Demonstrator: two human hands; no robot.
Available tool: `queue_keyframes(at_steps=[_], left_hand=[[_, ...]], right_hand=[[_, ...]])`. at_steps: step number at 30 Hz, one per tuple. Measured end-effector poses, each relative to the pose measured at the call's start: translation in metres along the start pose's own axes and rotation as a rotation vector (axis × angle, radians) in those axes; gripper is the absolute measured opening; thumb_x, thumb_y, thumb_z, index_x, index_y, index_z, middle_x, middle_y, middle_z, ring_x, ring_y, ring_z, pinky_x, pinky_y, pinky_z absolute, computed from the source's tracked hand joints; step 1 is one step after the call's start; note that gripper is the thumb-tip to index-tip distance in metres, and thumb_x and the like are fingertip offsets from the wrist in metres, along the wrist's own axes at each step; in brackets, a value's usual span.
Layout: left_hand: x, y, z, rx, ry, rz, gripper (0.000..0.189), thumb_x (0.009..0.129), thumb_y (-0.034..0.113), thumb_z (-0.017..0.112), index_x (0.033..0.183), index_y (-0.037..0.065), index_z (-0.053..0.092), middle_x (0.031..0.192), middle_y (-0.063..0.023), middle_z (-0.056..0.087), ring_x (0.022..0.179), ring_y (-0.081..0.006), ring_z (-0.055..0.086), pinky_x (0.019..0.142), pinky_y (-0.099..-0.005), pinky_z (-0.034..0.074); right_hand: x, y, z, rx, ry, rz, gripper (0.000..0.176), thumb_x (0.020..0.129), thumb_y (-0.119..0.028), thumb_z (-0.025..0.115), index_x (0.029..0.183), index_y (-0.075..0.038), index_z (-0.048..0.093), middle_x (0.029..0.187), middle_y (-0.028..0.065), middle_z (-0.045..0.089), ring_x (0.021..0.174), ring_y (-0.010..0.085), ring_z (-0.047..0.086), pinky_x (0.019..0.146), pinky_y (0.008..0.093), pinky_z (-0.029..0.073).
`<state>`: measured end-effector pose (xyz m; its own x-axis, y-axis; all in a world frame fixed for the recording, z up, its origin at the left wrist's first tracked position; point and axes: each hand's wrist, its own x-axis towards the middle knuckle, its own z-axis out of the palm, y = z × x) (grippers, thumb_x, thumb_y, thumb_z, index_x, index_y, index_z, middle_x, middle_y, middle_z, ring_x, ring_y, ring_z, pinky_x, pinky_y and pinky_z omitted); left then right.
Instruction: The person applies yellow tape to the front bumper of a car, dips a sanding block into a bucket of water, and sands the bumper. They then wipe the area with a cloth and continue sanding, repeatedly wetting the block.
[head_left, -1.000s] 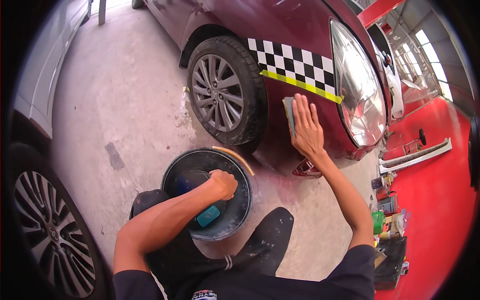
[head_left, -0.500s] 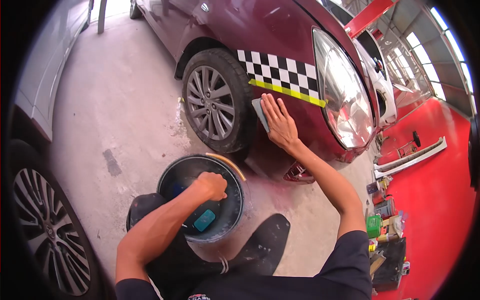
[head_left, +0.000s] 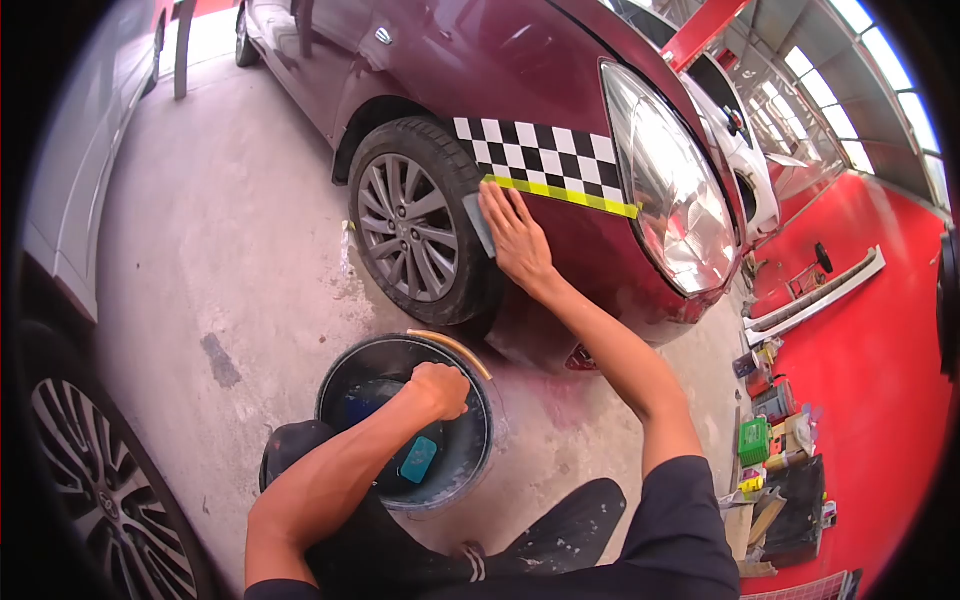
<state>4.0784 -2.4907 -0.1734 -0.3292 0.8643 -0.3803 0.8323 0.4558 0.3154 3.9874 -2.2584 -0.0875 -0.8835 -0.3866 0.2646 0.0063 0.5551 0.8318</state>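
Observation:
My right hand [head_left: 516, 236] lies with its fingers stretched over a grey piece of sandpaper [head_left: 479, 224], pressing it to the maroon car's bumper [head_left: 585, 248] by the wheel arch. Just above the fingertips runs yellow-green tape [head_left: 570, 195], under a black-and-white checkered strip [head_left: 545, 155]. Over a black bucket [head_left: 335, 375], my left hand [head_left: 440, 390] is closed in a fist; whatever is inside it is hidden. A teal block [head_left: 418, 460] rests in the bucket, below that hand.
The maroon car's front wheel [head_left: 408, 225] stands behind the bucket, and its headlight [head_left: 672, 180] is right of the strip. Another car's wheel [head_left: 100, 490] is close on the left. Cans, a green basket [head_left: 754, 440] and boxes line the red floor at right.
My right hand has slid along the bumper toward the wheel with the sandpaper. The left fist stays over the bucket. The whole view has shifted slightly.

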Motion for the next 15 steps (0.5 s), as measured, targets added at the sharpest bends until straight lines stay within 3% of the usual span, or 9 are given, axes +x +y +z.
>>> queue_keyframes(at_steps=[3,6,9,13,15], left_hand=[[0.000,-0.003,0.009,-0.013,0.025,0.020,0.047,0.098,0.047,0.073,0.121,0.006,0.080,0.128,-0.0160,0.076,0.120,-0.0340,0.073,0.100,-0.0471,0.058],[-0.018,-0.010,0.005,0.025,-0.102,0.006,0.048,0.099,0.048,0.071,0.121,0.006,0.079,0.128,-0.0166,0.076,0.122,-0.0342,0.073,0.101,-0.0475,0.058],[-0.017,-0.020,0.002,0.004,-0.082,-0.020,0.049,0.100,0.048,0.070,0.122,0.005,0.079,0.128,-0.0172,0.076,0.123,-0.0344,0.072,0.101,-0.0469,0.058],[0.001,-0.024,-0.007,0.005,-0.027,-0.019,0.054,0.100,0.051,0.066,0.132,0.008,0.072,0.127,-0.0217,0.074,0.121,-0.0400,0.071,0.102,-0.0515,0.057],[0.011,-0.026,-0.001,0.005,0.009,-0.033,0.051,0.100,0.050,0.068,0.125,0.006,0.076,0.127,-0.0210,0.075,0.121,-0.0378,0.072,0.101,-0.0491,0.058]], right_hand=[[-0.012,0.006,-0.005,0.056,0.002,0.022,0.075,0.095,-0.017,0.048,0.167,-0.002,0.033,0.178,0.0098,0.025,0.166,0.0226,0.018,0.136,0.0453,0.011],[-0.095,0.025,-0.022,0.067,-0.064,0.073,0.078,0.094,-0.017,0.048,0.169,-0.004,0.030,0.179,0.0067,0.023,0.167,0.0210,0.017,0.136,0.0449,0.010],[-0.164,0.045,-0.048,0.189,-0.184,0.206,0.081,0.090,-0.014,0.051,0.168,-0.003,0.031,0.179,0.0075,0.025,0.166,0.0216,0.019,0.136,0.0434,0.009],[-0.130,0.043,-0.034,0.205,-0.044,0.261,0.078,0.092,-0.012,0.051,0.167,-0.002,0.033,0.178,0.0083,0.026,0.166,0.0207,0.021,0.135,0.0450,0.010],[-0.086,0.047,-0.030,0.098,-0.011,0.230,0.076,0.093,-0.012,0.050,0.166,-0.001,0.034,0.178,0.0089,0.027,0.165,0.0206,0.022,0.135,0.0467,0.010]])
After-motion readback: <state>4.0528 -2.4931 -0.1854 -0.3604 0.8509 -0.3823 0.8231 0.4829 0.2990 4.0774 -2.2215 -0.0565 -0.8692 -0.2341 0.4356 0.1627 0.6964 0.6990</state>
